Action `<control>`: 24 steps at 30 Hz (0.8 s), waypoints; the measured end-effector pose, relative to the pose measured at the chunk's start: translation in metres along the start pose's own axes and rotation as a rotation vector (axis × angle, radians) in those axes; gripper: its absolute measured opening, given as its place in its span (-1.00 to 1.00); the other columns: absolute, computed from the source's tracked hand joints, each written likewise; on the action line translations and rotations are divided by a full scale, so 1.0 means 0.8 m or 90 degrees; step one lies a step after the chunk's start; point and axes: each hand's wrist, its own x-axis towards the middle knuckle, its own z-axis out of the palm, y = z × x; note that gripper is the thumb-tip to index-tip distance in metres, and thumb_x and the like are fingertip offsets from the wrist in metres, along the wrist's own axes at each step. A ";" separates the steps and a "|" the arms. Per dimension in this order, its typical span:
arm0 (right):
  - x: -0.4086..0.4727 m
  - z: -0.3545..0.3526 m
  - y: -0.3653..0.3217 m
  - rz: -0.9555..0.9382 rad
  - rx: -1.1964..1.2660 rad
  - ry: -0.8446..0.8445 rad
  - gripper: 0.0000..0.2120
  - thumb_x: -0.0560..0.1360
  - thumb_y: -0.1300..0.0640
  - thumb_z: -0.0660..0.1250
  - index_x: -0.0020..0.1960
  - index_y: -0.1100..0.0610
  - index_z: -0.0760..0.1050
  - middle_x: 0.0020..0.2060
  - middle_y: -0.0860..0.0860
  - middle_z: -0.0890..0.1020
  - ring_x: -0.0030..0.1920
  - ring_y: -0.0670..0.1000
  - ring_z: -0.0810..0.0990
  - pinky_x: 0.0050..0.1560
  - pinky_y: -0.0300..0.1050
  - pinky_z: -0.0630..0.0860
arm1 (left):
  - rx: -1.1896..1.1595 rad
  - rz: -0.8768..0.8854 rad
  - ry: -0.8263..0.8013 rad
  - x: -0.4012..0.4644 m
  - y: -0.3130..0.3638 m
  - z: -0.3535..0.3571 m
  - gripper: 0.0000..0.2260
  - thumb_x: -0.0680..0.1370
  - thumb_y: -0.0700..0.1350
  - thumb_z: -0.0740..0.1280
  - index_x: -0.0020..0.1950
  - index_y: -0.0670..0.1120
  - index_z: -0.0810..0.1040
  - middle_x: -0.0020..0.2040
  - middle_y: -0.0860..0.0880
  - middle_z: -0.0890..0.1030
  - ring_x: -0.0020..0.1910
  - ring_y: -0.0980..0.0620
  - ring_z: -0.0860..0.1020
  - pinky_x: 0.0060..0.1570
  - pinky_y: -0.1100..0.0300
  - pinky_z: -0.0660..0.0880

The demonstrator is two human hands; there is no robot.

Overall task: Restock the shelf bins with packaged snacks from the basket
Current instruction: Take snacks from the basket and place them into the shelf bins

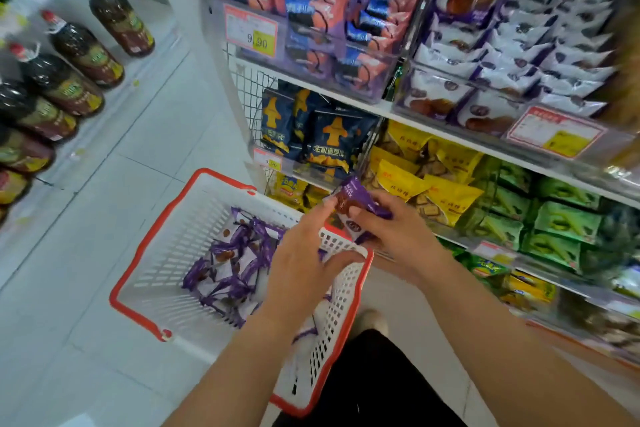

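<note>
- The right hand (pixel 391 232) gripped purple snack packets (pixel 356 201) above the basket's (pixel 145 253) far right corner.
- The left hand (pixel 304 267), fingers loosely spread, touched the packets with its fingertips.

— What stands on the floor (pixel 145 156)?
— A white basket (pixel 162 253) with a red rim, in the near middle, and dark bottles (pixel 86 55) in a row at the far left.
— And the shelves (pixel 349 99) on the right?
— Clear bins (pixel 540 135) of snack packets (pixel 491 55) on top, blue (pixel 332 139), yellow (pixel 446 194) and green bags (pixel 564 222) lower down.
</note>
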 end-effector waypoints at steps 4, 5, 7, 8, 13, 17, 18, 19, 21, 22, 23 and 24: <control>-0.013 -0.031 -0.043 -0.065 0.063 -0.007 -0.81 0.48 0.13 0.44 0.04 -0.10 0.58 -0.07 0.00 0.70 -0.05 0.06 0.68 -0.01 0.02 0.64 | 0.035 0.179 0.095 0.042 0.040 -0.023 -0.40 0.56 0.23 0.23 0.50 -0.08 0.27 0.42 0.03 0.39 0.43 0.07 0.35 0.39 0.13 0.32; -0.017 -0.038 -0.054 -0.079 0.067 -0.006 -0.80 0.46 0.13 0.45 0.05 -0.08 0.58 -0.11 -0.04 0.71 -0.09 0.02 0.68 -0.05 -0.04 0.62 | 0.039 0.215 0.102 0.055 0.053 -0.028 -0.45 0.61 0.18 0.18 0.50 -0.11 0.27 0.44 0.02 0.37 0.45 0.07 0.33 0.41 0.16 0.29; -0.024 -0.053 -0.076 -0.106 0.087 -0.003 -0.81 0.46 0.16 0.44 0.06 0.00 0.57 -0.21 -0.10 0.69 -0.18 -0.06 0.64 -0.15 -0.15 0.57 | 0.018 0.259 0.099 0.079 0.082 -0.036 -0.54 0.67 0.06 0.11 0.49 -0.17 0.29 0.43 0.02 0.36 0.45 0.12 0.32 0.41 0.17 0.28; -0.027 -0.059 -0.086 -0.111 0.117 -0.003 -0.83 0.47 0.18 0.43 0.05 0.04 0.57 -0.25 -0.10 0.69 -0.21 -0.08 0.64 -0.17 -0.18 0.57 | -0.007 0.268 0.090 0.090 0.095 -0.039 -0.56 0.68 0.04 0.09 0.48 -0.17 0.31 0.42 0.05 0.37 0.44 0.15 0.32 0.40 0.18 0.30; -0.035 -0.077 -0.115 -0.117 0.338 0.009 -0.60 0.37 0.17 0.41 0.20 0.19 0.53 -0.08 0.02 0.68 -0.09 -0.01 0.65 -0.01 -0.09 0.57 | -0.196 0.105 -0.114 0.103 0.160 -0.044 -0.59 0.53 0.23 0.32 0.33 0.32 0.28 0.31 0.25 0.45 0.32 0.26 0.42 0.29 0.17 0.41; -0.043 -0.075 -0.118 -0.116 0.353 0.018 -0.70 0.51 0.27 0.33 0.23 0.23 0.52 0.02 0.09 0.68 0.02 0.06 0.65 0.03 -0.10 0.58 | -0.186 0.114 -0.050 0.101 0.173 -0.036 -0.64 0.53 0.00 0.43 0.16 0.34 0.37 0.18 0.15 0.52 0.15 0.25 0.52 0.11 0.28 0.49; -0.045 -0.076 -0.120 -0.128 0.306 0.037 -0.74 0.52 0.27 0.33 0.21 0.20 0.53 0.02 0.07 0.69 0.03 0.04 0.66 0.02 -0.12 0.57 | -0.171 0.122 -0.035 0.105 0.175 -0.039 -0.67 0.55 -0.06 0.42 0.14 0.31 0.40 0.14 0.17 0.52 0.12 0.29 0.51 0.06 0.35 0.48; -0.045 -0.079 -0.123 -0.148 0.236 0.066 -0.77 0.52 0.24 0.35 0.17 0.15 0.55 0.00 0.03 0.70 0.02 0.00 0.66 -0.02 -0.17 0.55 | -0.153 0.133 -0.030 0.110 0.179 -0.044 -0.69 0.56 -0.10 0.40 0.15 0.26 0.43 0.12 0.20 0.50 0.09 0.34 0.50 0.02 0.43 0.45; -0.045 -0.092 -0.131 -0.195 0.066 0.127 -0.77 0.48 0.10 0.45 0.10 0.00 0.52 -0.03 -0.05 0.68 -0.02 -0.06 0.65 -0.10 -0.21 0.54 | -0.097 0.166 -0.039 0.122 0.187 -0.057 -0.71 0.56 -0.15 0.39 0.23 0.13 0.50 0.10 0.22 0.48 0.05 0.35 0.49 0.00 0.47 0.43; -0.047 -0.099 -0.137 -0.222 -0.018 0.143 -0.72 0.44 0.03 0.50 0.08 -0.04 0.48 -0.03 -0.06 0.65 -0.05 -0.08 0.63 -0.11 -0.19 0.54 | -0.067 0.192 -0.046 0.129 0.192 -0.063 -0.70 0.56 -0.17 0.39 0.26 0.07 0.53 0.09 0.19 0.49 0.03 0.30 0.51 0.01 0.44 0.45; -0.048 -0.107 -0.143 -0.247 -0.086 0.151 -0.70 0.42 0.01 0.52 0.04 -0.06 0.45 -0.06 -0.06 0.64 -0.11 -0.13 0.61 -0.15 -0.22 0.53 | -0.041 0.220 -0.057 0.136 0.198 -0.067 -0.70 0.56 -0.19 0.39 0.27 0.04 0.55 0.10 0.16 0.49 0.02 0.25 0.52 0.02 0.40 0.48; -0.051 -0.113 -0.153 -0.261 -0.138 0.152 -0.72 0.42 0.03 0.52 -0.03 -0.07 0.42 -0.12 -0.07 0.63 -0.20 -0.18 0.58 -0.22 -0.29 0.50 | -0.018 0.245 -0.068 0.143 0.203 -0.071 -0.70 0.56 -0.20 0.39 0.27 0.03 0.56 0.10 0.15 0.48 0.02 0.22 0.52 0.03 0.36 0.49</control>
